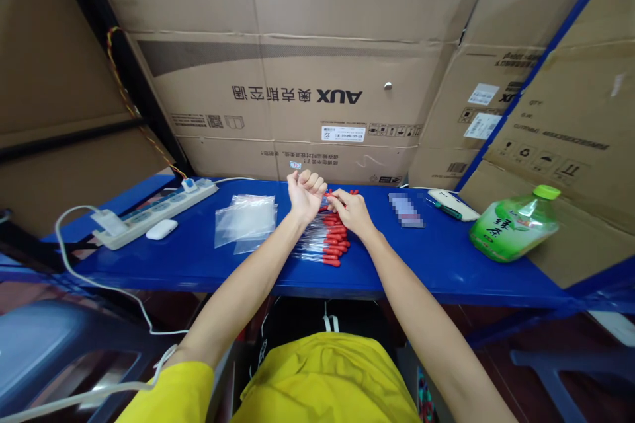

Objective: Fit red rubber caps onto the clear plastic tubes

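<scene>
As right grip (351,210) pinches red-tipped tube (329,195), left grip (305,197) curled, hold unclear, blue table (421,261), cardboard walls (307,0)

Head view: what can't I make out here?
In the head view:
Droppers: where some tubes end, hidden by the left forearm.
Left hand: any contents, hidden by its curled fingers.
Bottle: fine print, too small.
Chair: remainder, cut off by left edge.

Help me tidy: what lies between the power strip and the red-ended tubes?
In the head view, from the power strip: a white case, plastic bags, then the left forearm crossing nearest the tubes.
</scene>
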`<control>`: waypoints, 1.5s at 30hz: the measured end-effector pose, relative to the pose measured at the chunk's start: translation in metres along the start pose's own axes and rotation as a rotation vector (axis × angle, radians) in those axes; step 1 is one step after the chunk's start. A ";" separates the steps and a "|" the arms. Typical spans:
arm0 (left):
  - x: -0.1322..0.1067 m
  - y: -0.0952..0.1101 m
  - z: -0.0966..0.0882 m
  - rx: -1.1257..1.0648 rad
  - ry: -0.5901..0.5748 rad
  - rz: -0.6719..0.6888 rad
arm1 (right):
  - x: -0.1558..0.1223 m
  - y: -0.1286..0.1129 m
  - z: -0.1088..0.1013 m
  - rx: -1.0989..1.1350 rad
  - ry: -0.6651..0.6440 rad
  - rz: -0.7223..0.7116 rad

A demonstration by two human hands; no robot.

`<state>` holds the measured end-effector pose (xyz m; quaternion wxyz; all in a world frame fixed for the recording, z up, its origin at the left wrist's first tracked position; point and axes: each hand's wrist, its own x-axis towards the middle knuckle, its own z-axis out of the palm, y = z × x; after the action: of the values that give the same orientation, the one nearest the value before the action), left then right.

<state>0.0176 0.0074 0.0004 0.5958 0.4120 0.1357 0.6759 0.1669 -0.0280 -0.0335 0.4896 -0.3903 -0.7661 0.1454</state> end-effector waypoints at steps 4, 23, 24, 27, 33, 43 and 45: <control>-0.001 -0.001 0.001 -0.098 0.010 -0.022 | 0.001 -0.003 0.002 -0.028 0.007 -0.007; 0.000 0.008 0.006 -0.335 0.065 -0.131 | 0.003 0.009 0.001 -0.041 -0.048 0.029; 0.001 0.007 0.007 -0.297 0.067 -0.126 | 0.003 0.009 0.000 -0.053 -0.053 0.030; 0.004 0.003 0.006 -0.116 0.103 -0.108 | 0.003 0.008 -0.001 -0.073 -0.047 0.031; 0.010 -0.003 -0.007 0.262 0.108 -0.196 | 0.003 0.006 -0.005 -0.122 0.025 0.056; 0.009 -0.005 -0.005 0.268 0.142 -0.288 | 0.002 0.013 -0.006 -0.160 -0.033 0.045; 0.009 -0.006 -0.005 0.265 0.139 -0.295 | 0.001 0.013 -0.006 -0.152 -0.051 0.045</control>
<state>0.0183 0.0189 -0.0031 0.6180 0.4147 0.3231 0.5846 0.1778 -0.0192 -0.0377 0.4357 -0.4395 -0.7781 0.1077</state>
